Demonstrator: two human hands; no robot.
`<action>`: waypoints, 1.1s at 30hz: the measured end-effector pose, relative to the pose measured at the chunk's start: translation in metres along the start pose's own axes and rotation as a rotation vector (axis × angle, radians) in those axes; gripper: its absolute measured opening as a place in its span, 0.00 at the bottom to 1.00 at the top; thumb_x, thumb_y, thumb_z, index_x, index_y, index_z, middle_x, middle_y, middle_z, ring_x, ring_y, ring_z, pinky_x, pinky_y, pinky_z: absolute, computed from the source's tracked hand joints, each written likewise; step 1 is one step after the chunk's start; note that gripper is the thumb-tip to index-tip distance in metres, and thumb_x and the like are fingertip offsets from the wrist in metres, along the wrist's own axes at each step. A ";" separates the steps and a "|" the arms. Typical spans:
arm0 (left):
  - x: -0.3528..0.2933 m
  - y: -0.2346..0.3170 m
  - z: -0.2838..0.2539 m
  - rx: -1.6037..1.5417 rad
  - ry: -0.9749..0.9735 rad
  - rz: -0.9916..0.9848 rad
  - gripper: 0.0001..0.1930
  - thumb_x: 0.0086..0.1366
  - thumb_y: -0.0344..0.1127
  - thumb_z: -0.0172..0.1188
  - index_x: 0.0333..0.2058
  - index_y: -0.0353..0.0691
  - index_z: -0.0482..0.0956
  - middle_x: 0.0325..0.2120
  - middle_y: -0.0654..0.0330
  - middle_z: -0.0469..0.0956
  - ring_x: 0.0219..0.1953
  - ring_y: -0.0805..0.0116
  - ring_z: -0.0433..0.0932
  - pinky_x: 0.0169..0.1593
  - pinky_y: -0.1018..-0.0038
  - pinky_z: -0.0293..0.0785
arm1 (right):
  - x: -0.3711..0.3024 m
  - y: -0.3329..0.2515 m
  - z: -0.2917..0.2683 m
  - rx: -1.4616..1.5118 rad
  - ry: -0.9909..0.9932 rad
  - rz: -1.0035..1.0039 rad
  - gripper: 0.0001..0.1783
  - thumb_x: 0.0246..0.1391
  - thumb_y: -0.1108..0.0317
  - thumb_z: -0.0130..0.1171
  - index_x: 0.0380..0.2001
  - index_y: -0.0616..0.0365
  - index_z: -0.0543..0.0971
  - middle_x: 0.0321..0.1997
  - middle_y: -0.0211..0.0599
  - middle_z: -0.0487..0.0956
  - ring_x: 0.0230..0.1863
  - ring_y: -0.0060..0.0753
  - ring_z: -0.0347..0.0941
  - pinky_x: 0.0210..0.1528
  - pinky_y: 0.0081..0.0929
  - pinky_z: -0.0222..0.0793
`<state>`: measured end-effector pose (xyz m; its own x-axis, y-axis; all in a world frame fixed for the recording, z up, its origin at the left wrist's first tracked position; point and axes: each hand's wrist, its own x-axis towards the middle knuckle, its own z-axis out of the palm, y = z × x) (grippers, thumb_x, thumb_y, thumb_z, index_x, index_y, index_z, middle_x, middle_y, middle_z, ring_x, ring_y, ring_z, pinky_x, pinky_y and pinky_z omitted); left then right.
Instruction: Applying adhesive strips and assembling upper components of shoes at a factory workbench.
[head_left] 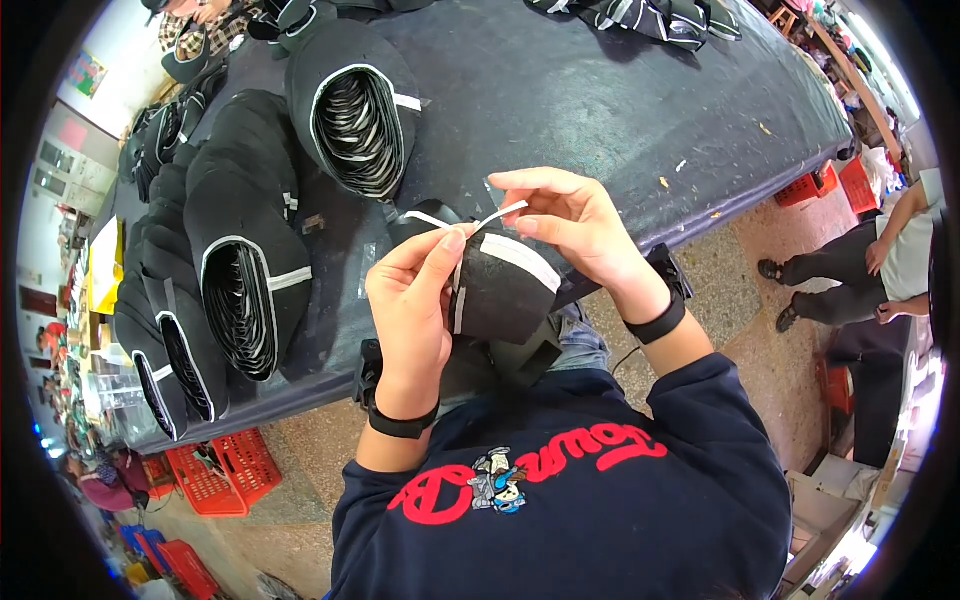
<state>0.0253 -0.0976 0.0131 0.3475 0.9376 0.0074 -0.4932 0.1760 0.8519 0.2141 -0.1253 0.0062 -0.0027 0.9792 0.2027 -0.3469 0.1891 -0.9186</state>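
Dark covering is stretching over the bench (570, 110), sweeping from nine o'clock round to two o'clock of your hands. You are holding one black piece (505, 310) beside the bench's near edge, its lower end hanging toward six o'clock. Your left hand (412, 290) is pinching its upper edge between thumb and forefinger, near the base of a narrow white strip (500, 214). Your right hand (590, 228) is reaching round the strip's free end, thumb and forefinger spread; whether another finger is touching it, I cannot tell.

Judging by the look of it, this piece is sitting part-way: a white band (520, 260) is already crossing its upper side, while the strip's end is standing loose. White-edged pieces are nesting in a larger stack (240, 310) at nine o'clock and a rounder stack (358, 130) between ten and eleven, apparently further along.

Those stacks are crowding your left; wider room is opening toward one o'clock, before a black bundle (650, 22) near the far side.
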 end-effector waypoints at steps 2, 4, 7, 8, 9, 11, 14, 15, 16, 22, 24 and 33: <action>0.000 -0.001 0.000 -0.025 -0.009 -0.029 0.08 0.63 0.27 0.61 0.39 0.28 0.82 0.32 0.54 0.83 0.31 0.75 0.80 0.36 0.82 0.75 | 0.003 0.004 -0.004 -0.001 -0.056 -0.043 0.17 0.52 0.80 0.61 0.47 0.63 0.80 0.39 0.32 0.78 0.44 0.23 0.74 0.49 0.20 0.70; 0.000 -0.001 0.000 -0.032 -0.015 -0.042 0.08 0.63 0.27 0.61 0.38 0.28 0.82 0.32 0.55 0.83 0.31 0.76 0.80 0.36 0.82 0.75 | 0.007 0.006 -0.006 -0.070 -0.099 -0.102 0.14 0.52 0.81 0.61 0.44 0.62 0.82 0.39 0.32 0.78 0.42 0.22 0.75 0.47 0.19 0.71; 0.000 -0.001 -0.001 0.002 -0.004 -0.023 0.08 0.63 0.28 0.62 0.38 0.28 0.82 0.32 0.55 0.83 0.30 0.76 0.79 0.35 0.82 0.75 | 0.013 0.003 -0.004 -0.216 -0.081 -0.195 0.10 0.53 0.80 0.62 0.39 0.62 0.83 0.37 0.33 0.78 0.37 0.21 0.76 0.41 0.19 0.72; 0.001 -0.001 0.000 0.023 0.008 -0.005 0.08 0.63 0.28 0.62 0.38 0.28 0.82 0.31 0.56 0.82 0.30 0.77 0.79 0.35 0.83 0.74 | 0.013 0.000 -0.001 -0.225 -0.042 -0.212 0.09 0.53 0.79 0.62 0.38 0.62 0.83 0.36 0.33 0.78 0.35 0.21 0.75 0.38 0.19 0.72; 0.003 -0.001 0.000 0.044 0.020 0.011 0.08 0.63 0.28 0.62 0.38 0.28 0.82 0.31 0.56 0.82 0.30 0.78 0.79 0.34 0.83 0.74 | 0.013 -0.003 0.003 -0.221 -0.020 -0.226 0.08 0.52 0.78 0.63 0.37 0.62 0.83 0.35 0.33 0.78 0.34 0.20 0.75 0.36 0.19 0.71; 0.008 -0.001 0.003 0.113 0.062 0.025 0.08 0.63 0.28 0.62 0.37 0.28 0.82 0.30 0.58 0.82 0.30 0.79 0.78 0.34 0.84 0.73 | 0.011 -0.011 0.012 -0.536 0.089 -0.276 0.06 0.49 0.79 0.64 0.33 0.61 0.83 0.34 0.35 0.78 0.32 0.24 0.76 0.34 0.22 0.71; 0.025 -0.005 0.012 0.175 0.121 0.093 0.08 0.62 0.28 0.63 0.36 0.28 0.82 0.29 0.60 0.82 0.30 0.81 0.76 0.34 0.84 0.70 | 0.008 -0.018 0.031 -1.064 0.218 -0.551 0.06 0.45 0.79 0.66 0.30 0.61 0.82 0.31 0.38 0.77 0.31 0.32 0.76 0.32 0.26 0.71; 0.032 -0.006 0.017 0.190 0.140 0.123 0.08 0.62 0.28 0.63 0.36 0.27 0.82 0.28 0.60 0.82 0.29 0.81 0.76 0.34 0.85 0.70 | 0.008 -0.019 0.038 -1.254 0.253 -0.662 0.06 0.43 0.79 0.66 0.29 0.61 0.82 0.31 0.40 0.77 0.30 0.35 0.75 0.32 0.27 0.71; 0.040 -0.007 0.020 0.231 0.164 0.161 0.08 0.62 0.28 0.63 0.36 0.27 0.82 0.28 0.61 0.82 0.29 0.81 0.76 0.34 0.85 0.69 | 0.009 -0.019 0.044 -1.366 0.280 -0.797 0.09 0.39 0.79 0.66 0.28 0.61 0.80 0.30 0.40 0.75 0.30 0.41 0.74 0.32 0.30 0.71; 0.064 -0.002 0.033 0.096 0.105 0.199 0.07 0.61 0.27 0.63 0.34 0.27 0.81 0.24 0.63 0.80 0.24 0.83 0.73 0.28 0.86 0.66 | 0.019 -0.013 0.050 -1.434 0.281 -0.920 0.12 0.37 0.80 0.66 0.30 0.62 0.80 0.30 0.35 0.75 0.30 0.37 0.74 0.31 0.29 0.72; 0.065 0.001 0.033 0.095 0.118 0.186 0.07 0.61 0.27 0.63 0.34 0.27 0.81 0.25 0.62 0.80 0.24 0.82 0.74 0.28 0.86 0.67 | 0.019 -0.012 0.045 -1.421 0.278 -0.940 0.12 0.36 0.81 0.66 0.29 0.62 0.80 0.30 0.36 0.76 0.31 0.38 0.75 0.30 0.28 0.74; 0.065 -0.001 0.036 0.199 0.158 0.232 0.08 0.61 0.27 0.63 0.34 0.26 0.82 0.26 0.61 0.81 0.25 0.82 0.75 0.29 0.85 0.69 | 0.019 -0.007 0.038 -1.498 0.210 -1.020 0.10 0.35 0.80 0.65 0.28 0.65 0.79 0.30 0.36 0.76 0.34 0.36 0.77 0.33 0.27 0.76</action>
<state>0.0772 -0.0473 0.0313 0.1091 0.9833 0.1456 -0.3737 -0.0952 0.9227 0.1811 -0.1110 0.0296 -0.2070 0.4218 0.8827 0.9009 0.4341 0.0039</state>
